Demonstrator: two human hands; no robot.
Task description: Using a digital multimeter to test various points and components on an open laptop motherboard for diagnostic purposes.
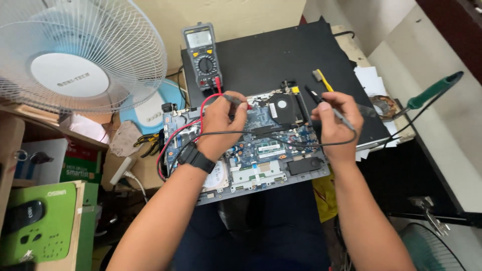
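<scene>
Down at the centre of the view, an opened laptop (261,160) with its blue circuit board (261,143) bare rests across the person's lap, its far edge against a black desk (281,55). The left hand (218,125) hovers over the board at about ten o'clock from its middle, fingers (240,111) pinched shut around a red probe (236,100) whose tip points toward three o'clock; a black watch (196,158) sits on that wrist. The right hand (339,125) is at about two o'clock of the board, fingers (325,106) closed on a black probe (314,94) that slants up toward eleven o'clock. A red lead (175,133) and a black lead (271,134) run from the probes, the black one crossing the board between the two hands. A grey meter (202,55) with a dial stands at twelve o'clock on the desk, the red lead plugged into its foot. A yellow toothbrush (324,80) lies just beyond the right hand. A white fan (75,55) fills the ten o'clock corner, and a green-handled soldering iron (434,90) lies at three o'clock.
</scene>
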